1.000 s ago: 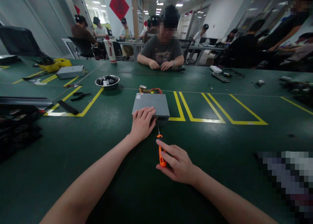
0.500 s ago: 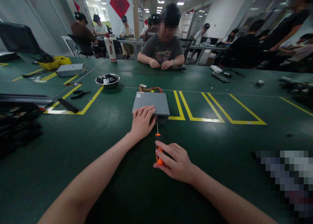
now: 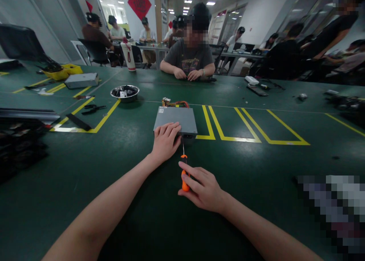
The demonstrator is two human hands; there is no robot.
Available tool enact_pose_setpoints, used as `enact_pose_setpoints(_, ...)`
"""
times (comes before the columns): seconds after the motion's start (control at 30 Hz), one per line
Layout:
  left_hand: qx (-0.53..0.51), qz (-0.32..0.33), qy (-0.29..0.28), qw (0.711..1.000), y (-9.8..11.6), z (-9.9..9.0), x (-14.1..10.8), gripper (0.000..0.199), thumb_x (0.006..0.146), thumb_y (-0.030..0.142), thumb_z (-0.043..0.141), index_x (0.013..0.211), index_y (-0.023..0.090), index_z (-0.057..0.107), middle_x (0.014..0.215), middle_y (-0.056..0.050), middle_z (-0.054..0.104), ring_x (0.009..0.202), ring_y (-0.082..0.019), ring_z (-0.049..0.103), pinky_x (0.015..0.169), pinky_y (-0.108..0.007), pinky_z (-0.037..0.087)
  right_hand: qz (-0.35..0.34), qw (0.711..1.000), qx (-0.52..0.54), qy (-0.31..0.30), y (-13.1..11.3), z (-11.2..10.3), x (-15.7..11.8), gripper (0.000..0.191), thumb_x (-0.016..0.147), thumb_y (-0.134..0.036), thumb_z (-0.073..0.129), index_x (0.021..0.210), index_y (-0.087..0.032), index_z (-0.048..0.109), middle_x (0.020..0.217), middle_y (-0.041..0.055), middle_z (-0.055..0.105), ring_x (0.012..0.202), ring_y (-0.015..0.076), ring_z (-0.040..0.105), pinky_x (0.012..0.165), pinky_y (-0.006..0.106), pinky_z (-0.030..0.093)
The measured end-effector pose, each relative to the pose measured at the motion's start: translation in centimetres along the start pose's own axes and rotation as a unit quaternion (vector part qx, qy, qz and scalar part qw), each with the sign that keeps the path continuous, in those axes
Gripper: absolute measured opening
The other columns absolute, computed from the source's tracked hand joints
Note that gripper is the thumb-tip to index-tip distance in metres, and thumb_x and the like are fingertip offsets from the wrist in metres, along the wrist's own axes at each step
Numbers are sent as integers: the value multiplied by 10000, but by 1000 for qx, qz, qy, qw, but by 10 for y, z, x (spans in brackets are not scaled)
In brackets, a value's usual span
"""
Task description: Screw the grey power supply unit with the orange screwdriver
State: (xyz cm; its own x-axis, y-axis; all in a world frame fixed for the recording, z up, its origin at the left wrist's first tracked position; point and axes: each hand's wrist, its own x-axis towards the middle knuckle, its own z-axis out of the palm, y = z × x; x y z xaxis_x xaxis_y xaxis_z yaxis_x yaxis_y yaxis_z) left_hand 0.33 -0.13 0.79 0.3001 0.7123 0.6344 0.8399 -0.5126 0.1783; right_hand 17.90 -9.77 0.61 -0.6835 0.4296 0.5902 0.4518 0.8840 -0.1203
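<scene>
A grey metal computer power supply lies flat on the green table, with a bundle of coloured cables at its far side. My left hand grips its near left corner, fingers over the top and thumb at the front face. In my right hand is a screwdriver with an orange and black handle, held between thumb and fingers. Its thin shaft points away from me, and the tip meets the lower front face beside my left thumb. The exact contact point is too small to make out.
Beyond the power supply stands a metal bowl of small parts. Another grey metal box and a yellow tray are at the far left. Dark parts are heaped at the left. A person sits opposite.
The screwdriver handle has turned a little in my right fingers, and the index finger has shifted slightly left. My left hand and the power supply stay in place.
</scene>
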Motion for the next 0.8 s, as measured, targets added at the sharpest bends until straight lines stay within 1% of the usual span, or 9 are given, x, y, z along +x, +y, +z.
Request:
enact_pose_setpoints(0.07, 0, 0, 2, 1000, 0, 0, 0, 292, 849, 242, 476, 1141, 234, 493, 1249, -33, 540, 1157, -216, 441, 936, -405, 279, 4, 1000, 13, 18, 0, 3, 0, 342, 815, -344, 551, 1069, -148, 431, 1192, 186, 532, 918, 181, 602, 746, 325, 520)
enact_pose_setpoints(0.13, 0, 1, 3, 1000, 0, 1, 0, 290, 847, 241, 480, 1137, 231, 495, 1249, -33, 539, 1157, -217, 440, 933, -403, 282, 24, 998, 37, 35, 0, 4, 1, 325, 815, -350, 551, 1034, -153, 413, 1145, 186, 547, 957, 190, 596, 747, 320, 528)
enact_pose_setpoints(0.23, 1, -1, 4, 1000, 0, 1, 0, 293, 841, 240, 486, 1133, 233, 497, 1250, -36, 539, 1156, -224, 440, 927, -408, 285, 53, 996, 49, 44, 0, 2, 1, 300, 838, -361, 508, 1039, -168, 399, 1113, 171, 538, 973, 185, 592, 727, 307, 538)
enact_pose_setpoints(0.3, 0, -3, 6, 1000, 0, 1, 0, 290, 841, 239, 482, 1131, 237, 498, 1247, -39, 541, 1154, -228, 442, 927, -412, 283, 47, 999, -3, 16, -1, 0, 2, 310, 847, -363, 486, 1080, -167, 427, 1105, 163, 531, 933, 184, 599, 689, 303, 543)
enact_pose_setpoints(0.37, -1, -4, 5, 1000, 1, 0, 0, 287, 843, 242, 477, 1129, 237, 497, 1245, -39, 542, 1156, -228, 441, 929, -414, 281, 29, 997, -77, -5, -1, 0, 2, 302, 844, -356, 486, 1074, -162, 482, 1071, 159, 540, 905, 194, 598, 671, 311, 541)
enact_pose_setpoints(0.43, -2, -6, 5, 1000, 1, 0, 0, 287, 842, 242, 478, 1128, 238, 496, 1244, -38, 542, 1159, -227, 439, 930, -415, 280, 17, 992, -126, 7, -1, 0, 2, 261, 837, -337, 493, 1017, -152, 532, 1020, 154, 555, 900, 206, 591, 667, 319, 537)
enact_pose_setpoints(0.57, -5, -7, 4, 1000, 2, 0, 0, 286, 841, 242, 477, 1127, 243, 495, 1244, -39, 541, 1152, -229, 442, 923, -417, 283, 22, 989, -138, 47, 0, 2, 3, 237, 844, -341, 480, 938, -136, 551, 936, 132, 573, 830, 179, 595, 616, 270, 530)
enact_pose_setpoints(0.7, 0, -7, 6, 1000, 2, 0, 0, 276, 843, 248, 471, 1118, 241, 495, 1237, -39, 546, 1149, -232, 443, 920, -418, 279, 29, 988, -138, 55, 1, 1, 5, 295, 860, -405, 441, 890, -125, 527, 868, 112, 572, 689, 124, 583, 520, 206, 504)
enact_pose_setpoints(0.8, 0, -6, 7, 1000, 2, 1, 0, 271, 841, 249, 474, 1111, 240, 496, 1233, -35, 549, 1146, -229, 444, 922, -417, 278, 30, 987, -143, 62, 3, 2, 6, 270, 859, -392, 449, 869, -129, 511, 838, 100, 571, 645, 106, 572, 487, 184, 485)
